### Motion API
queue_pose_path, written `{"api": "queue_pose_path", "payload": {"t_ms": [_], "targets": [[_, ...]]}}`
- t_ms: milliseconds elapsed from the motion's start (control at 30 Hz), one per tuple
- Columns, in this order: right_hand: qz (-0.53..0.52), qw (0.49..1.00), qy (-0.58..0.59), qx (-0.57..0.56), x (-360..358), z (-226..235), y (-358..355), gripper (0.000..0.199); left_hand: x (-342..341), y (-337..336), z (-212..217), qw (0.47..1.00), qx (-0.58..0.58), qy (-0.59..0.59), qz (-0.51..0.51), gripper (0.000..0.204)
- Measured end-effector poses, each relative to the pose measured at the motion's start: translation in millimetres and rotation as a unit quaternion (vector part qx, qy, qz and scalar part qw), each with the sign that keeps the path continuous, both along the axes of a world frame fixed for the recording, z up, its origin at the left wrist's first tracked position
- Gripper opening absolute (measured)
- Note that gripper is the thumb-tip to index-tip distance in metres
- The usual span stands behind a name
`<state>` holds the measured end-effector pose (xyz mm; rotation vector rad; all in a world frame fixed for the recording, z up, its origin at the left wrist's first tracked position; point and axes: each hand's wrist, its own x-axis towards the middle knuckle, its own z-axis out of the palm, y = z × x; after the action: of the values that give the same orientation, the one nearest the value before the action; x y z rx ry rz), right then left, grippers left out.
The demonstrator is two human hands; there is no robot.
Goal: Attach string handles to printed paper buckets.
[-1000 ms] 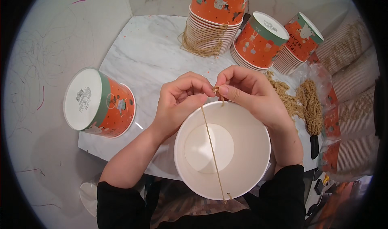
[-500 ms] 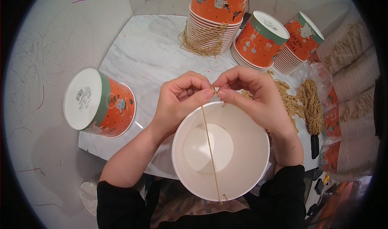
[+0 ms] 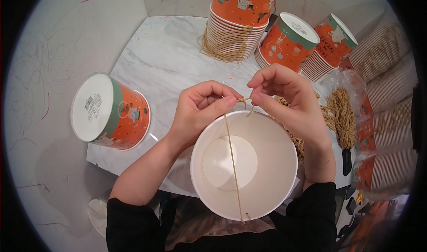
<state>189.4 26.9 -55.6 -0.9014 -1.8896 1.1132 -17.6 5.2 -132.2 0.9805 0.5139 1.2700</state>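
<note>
While pinching the twine (image 3: pixel 233 163) at the far rim of the white paper bucket (image 3: pixel 244 165), lower centre of frame, with left hand (image 3: pixel 201 112) and right hand (image 3: pixel 284 98) both closed on it, could slip loose or tear the rim hole if tugged.

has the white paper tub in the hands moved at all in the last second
Yes, slightly: the white paper tub sits a little further left than a second ago, its rim nearer the orange cup lying on its side.

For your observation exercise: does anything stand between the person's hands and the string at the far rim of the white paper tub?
Nothing visible does. The left hand and right hand both pinch the string directly at the far rim of the tub. The other tubs stand apart, further back and to the side.
</note>
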Motion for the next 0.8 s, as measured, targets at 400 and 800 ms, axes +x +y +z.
{"api": "queue_pose_path", "payload": {"t_ms": [400, 800], "targets": [[0.027, 1.0, 0.002, -0.004, -6, -5, 0, 0.012, -2, 2, 4, 0.998, -0.033, -0.01, -0.06, 0.026], [0.023, 1.0, -0.006, 0.018, -1, -2, 0, 0.015, -8, 5, 3, 0.998, -0.044, 0.002, -0.049, 0.013]]}}
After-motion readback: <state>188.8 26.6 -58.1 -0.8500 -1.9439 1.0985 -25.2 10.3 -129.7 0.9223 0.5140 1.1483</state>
